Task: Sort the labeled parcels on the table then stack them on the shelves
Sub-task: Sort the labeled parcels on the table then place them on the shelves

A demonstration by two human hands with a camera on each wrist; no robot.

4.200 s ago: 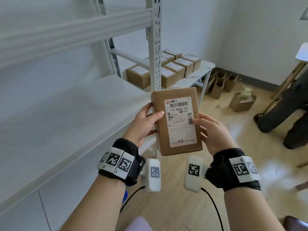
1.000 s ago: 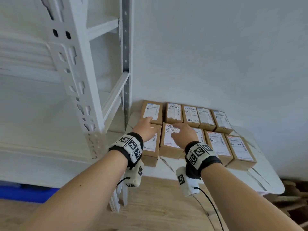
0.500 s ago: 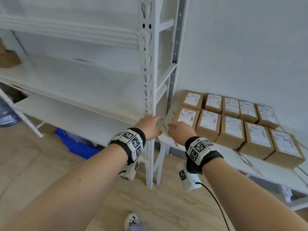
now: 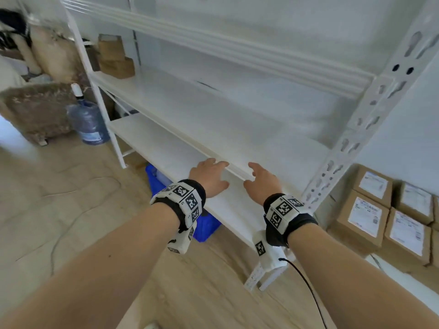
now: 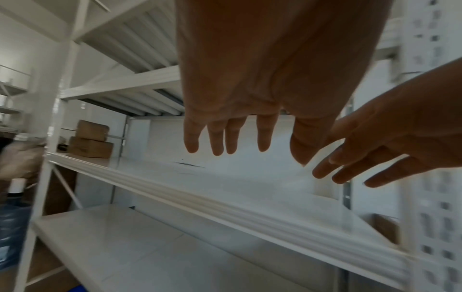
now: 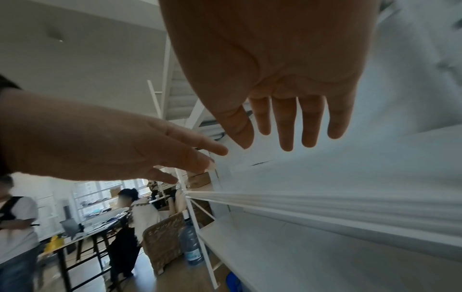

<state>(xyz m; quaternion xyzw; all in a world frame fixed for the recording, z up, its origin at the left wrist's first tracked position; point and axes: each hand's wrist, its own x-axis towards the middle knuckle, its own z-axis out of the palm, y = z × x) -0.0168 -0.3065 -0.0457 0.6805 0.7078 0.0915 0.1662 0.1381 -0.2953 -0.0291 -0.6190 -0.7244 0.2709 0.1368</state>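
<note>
Both hands are out in front of the white metal shelving rack (image 4: 237,129), and neither is carrying anything. The left hand (image 4: 209,178) is spread, palm down, fingers straight and slightly fanned, hovering just in front of the ribbed front edge of the middle shelf. The right hand (image 4: 261,184) is alongside it, near but apart, fingers loose and extended the same way. From the left wrist view the left hand's fingers (image 5: 217,138) hang relaxed above the shelf board, touching nothing. Down at the right, the brown cardboard parcels with white printed labels (image 4: 384,222) sit packed side by side on the low white table (image 4: 399,279). At the far left end of the shelf sits a small stack of plain brown boxes (image 4: 115,59). On the floor beyond stands a large blue water jug (image 4: 89,122).
</note>
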